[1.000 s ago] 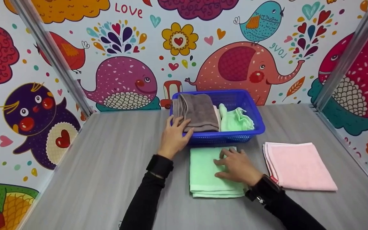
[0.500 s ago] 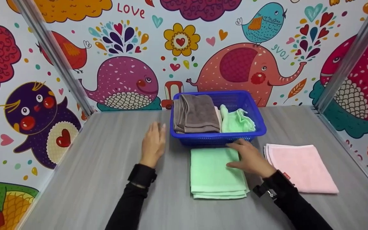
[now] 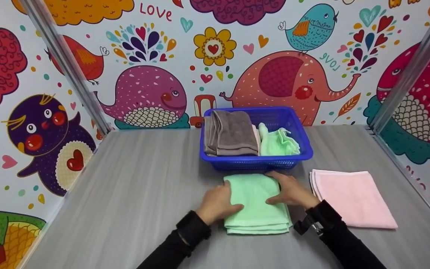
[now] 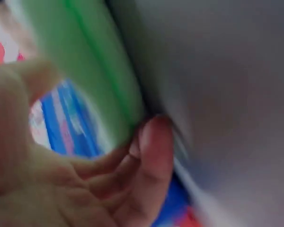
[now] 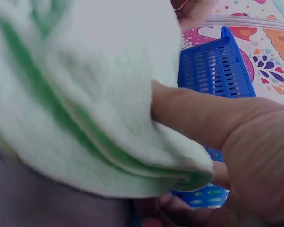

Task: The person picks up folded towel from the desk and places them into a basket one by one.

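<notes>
A folded light green towel [image 3: 256, 205] lies on the table in front of the basket. At its left edge my left hand [image 3: 215, 204] grips it, thumb on top; in the blurred left wrist view curled fingers [image 4: 154, 146] reach under the edge. My right hand [image 3: 293, 191] holds the far right side. In the right wrist view its thumb [image 5: 194, 111] presses the upper face, with other fingers partly hidden beneath the layers. Just to the right lies a folded pink towel [image 3: 355, 200], untouched.
Behind the green towel stands a blue plastic basket [image 3: 256, 158]. Folded grey-brown towels [image 3: 237, 130] fill its left side, and a crumpled green cloth [image 3: 278, 142] lies on its right. Patterned walls [image 3: 151, 89] bound the grey table [image 3: 136, 175] at the back and sides.
My left hand left the basket's front left corner, swung left, then came down to the green towel's left edge. My right hand shifted from above the towel to its right side and took hold.
</notes>
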`<state>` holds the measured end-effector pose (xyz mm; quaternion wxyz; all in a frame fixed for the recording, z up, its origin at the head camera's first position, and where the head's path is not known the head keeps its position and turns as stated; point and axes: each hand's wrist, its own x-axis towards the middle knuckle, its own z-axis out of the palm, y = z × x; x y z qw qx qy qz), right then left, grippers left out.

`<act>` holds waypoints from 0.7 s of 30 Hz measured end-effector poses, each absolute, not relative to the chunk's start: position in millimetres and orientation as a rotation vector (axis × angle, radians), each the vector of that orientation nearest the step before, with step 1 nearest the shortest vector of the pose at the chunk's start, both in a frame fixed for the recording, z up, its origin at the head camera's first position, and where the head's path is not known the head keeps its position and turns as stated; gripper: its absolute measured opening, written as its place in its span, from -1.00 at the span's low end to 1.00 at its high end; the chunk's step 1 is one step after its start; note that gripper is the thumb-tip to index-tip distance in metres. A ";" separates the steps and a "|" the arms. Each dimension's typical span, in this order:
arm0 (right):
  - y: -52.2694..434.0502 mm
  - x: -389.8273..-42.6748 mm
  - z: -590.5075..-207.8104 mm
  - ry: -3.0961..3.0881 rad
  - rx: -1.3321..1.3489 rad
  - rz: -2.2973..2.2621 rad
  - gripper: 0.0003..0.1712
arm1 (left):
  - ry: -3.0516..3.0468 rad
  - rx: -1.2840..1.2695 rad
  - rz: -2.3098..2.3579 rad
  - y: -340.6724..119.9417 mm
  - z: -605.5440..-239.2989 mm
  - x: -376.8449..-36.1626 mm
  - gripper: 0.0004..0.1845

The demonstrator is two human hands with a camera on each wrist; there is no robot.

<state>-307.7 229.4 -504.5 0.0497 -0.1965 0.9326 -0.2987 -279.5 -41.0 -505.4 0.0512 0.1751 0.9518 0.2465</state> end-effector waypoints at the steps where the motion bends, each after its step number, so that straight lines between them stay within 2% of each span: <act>1: 227.8 -307.0 -504.3 2.825 -0.606 -0.930 -0.01 | 2.878 0.543 0.767 -36.8 -504.9 -277.0 0.01; 7: 220.0 -301.1 -500.6 2.789 -0.654 -0.898 -0.05 | 2.670 0.613 0.978 -33.8 -507.5 -274.8 -0.05; 12: 217.0 -297.0 -495.0 2.778 -0.681 -0.873 -0.04 | 2.662 0.734 1.016 -33.1 -504.2 -274.6 -0.23; 17: 219.3 -292.3 -477.2 2.763 -0.806 -0.844 -0.08 | 2.633 0.875 1.072 -31.1 -483.1 -267.9 -0.45; 21: 223.1 -285.6 -454.0 2.769 -0.975 -0.893 -0.25 | 2.646 0.948 1.123 -33.2 -458.6 -262.2 -0.47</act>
